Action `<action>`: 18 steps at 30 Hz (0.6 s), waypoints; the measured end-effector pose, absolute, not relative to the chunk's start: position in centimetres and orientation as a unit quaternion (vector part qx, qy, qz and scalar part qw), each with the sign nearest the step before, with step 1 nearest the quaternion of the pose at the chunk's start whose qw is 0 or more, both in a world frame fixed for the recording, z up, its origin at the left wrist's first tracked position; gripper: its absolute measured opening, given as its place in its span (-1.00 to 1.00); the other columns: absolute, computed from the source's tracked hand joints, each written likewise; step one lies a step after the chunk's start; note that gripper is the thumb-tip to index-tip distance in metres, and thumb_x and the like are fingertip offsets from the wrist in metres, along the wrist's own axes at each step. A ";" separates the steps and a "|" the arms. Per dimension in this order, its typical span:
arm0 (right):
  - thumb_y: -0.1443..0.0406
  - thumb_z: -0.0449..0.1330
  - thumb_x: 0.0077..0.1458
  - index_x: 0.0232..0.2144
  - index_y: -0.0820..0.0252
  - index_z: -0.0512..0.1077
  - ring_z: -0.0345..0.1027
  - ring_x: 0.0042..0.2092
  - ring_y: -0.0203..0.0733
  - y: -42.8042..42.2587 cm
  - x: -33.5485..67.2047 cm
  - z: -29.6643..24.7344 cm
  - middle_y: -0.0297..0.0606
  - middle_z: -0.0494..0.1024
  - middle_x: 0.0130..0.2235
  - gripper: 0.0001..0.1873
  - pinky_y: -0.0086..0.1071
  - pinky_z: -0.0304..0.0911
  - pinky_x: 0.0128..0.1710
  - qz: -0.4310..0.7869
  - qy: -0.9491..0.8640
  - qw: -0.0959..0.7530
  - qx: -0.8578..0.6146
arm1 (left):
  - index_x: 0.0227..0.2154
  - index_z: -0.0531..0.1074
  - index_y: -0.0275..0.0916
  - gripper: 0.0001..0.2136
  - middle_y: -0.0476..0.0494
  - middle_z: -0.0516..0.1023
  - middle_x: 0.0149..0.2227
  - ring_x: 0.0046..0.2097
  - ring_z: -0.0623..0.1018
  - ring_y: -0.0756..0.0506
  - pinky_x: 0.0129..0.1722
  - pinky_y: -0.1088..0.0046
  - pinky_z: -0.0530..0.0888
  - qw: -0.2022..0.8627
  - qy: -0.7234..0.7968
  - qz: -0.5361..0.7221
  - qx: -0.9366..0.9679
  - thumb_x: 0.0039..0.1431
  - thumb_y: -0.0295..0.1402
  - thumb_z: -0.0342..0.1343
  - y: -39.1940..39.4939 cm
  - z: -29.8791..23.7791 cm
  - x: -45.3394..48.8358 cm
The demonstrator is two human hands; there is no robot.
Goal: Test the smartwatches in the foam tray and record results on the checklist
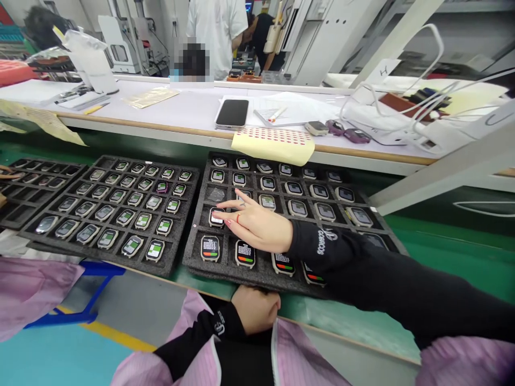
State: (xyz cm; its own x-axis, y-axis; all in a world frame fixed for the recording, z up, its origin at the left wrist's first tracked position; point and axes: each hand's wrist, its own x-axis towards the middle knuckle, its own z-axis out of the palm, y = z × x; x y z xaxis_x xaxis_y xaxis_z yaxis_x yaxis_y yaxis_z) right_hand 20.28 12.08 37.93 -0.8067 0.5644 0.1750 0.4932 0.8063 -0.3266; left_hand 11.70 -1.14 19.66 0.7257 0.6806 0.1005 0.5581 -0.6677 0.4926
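Observation:
My right hand [257, 222] reaches over a black foam tray [225, 272] of square-faced smartwatches, palm down with fingers apart. Its fingertips touch the lit screen of one smartwatch [216, 219] in the left column; the hand holds nothing. Below that watch, the front row includes a smartwatch [210, 248] and another smartwatch [245, 253], both showing white text over red and green bars. Several watches farther back show green and white or dark screens. Resting at the table's front edge, just below the tray, my left hand [255, 309] is curled into a fist, with nothing visible in it.
A second foam tray [173, 257] of smartwatches lies to the left, with another tray [24, 206] beyond it, where a co-worker's hand [8, 174] reaches in. On the shelf [193, 110] are a phone [232, 113], a yellow sticker sheet [273, 145] and white cables [438, 102].

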 end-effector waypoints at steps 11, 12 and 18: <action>0.30 -0.21 0.43 0.16 0.39 0.45 0.27 0.28 0.06 12.7 22.2 38.6 -0.02 0.59 0.05 -0.47 0.31 -0.24 0.41 0.107 -0.934 0.137 -0.313 | -0.30 0.55 -0.15 -0.88 -0.06 0.63 -0.42 -0.35 0.59 -0.09 -0.32 0.42 0.43 0.223 0.334 0.127 0.907 0.25 -0.35 0.10 -1.0 20.0 11.5; 0.30 -0.21 0.43 0.16 0.39 0.45 0.28 0.27 0.06 12.8 22.8 38.7 -0.01 0.58 0.06 -0.47 0.32 -0.23 0.40 0.106 -0.930 0.139 -0.324 | -0.30 0.55 -0.15 -0.88 -0.06 0.63 -0.41 -0.35 0.59 -0.09 -0.31 0.42 0.44 0.223 0.334 0.125 0.907 0.25 -0.35 0.10 -1.0 20.1 11.5; 0.27 -0.22 0.42 0.12 0.40 0.48 0.29 0.26 0.10 13.0 25.5 38.1 0.00 0.60 0.02 -0.44 0.37 -0.22 0.38 0.087 -0.908 0.126 -0.389 | -0.28 0.55 -0.15 -0.86 -0.08 0.64 -0.40 -0.33 0.62 -0.12 -0.29 0.39 0.49 0.221 0.339 0.110 0.908 0.26 -0.36 0.07 -0.9 20.3 11.6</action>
State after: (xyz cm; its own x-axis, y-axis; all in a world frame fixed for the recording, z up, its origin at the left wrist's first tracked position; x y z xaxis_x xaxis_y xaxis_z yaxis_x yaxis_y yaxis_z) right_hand 25.48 13.05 38.12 -0.6651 0.7292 0.1610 0.6853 0.6816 -0.2565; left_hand 11.56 -0.89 20.34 0.7456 0.6646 0.0488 0.5678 -0.6718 0.4757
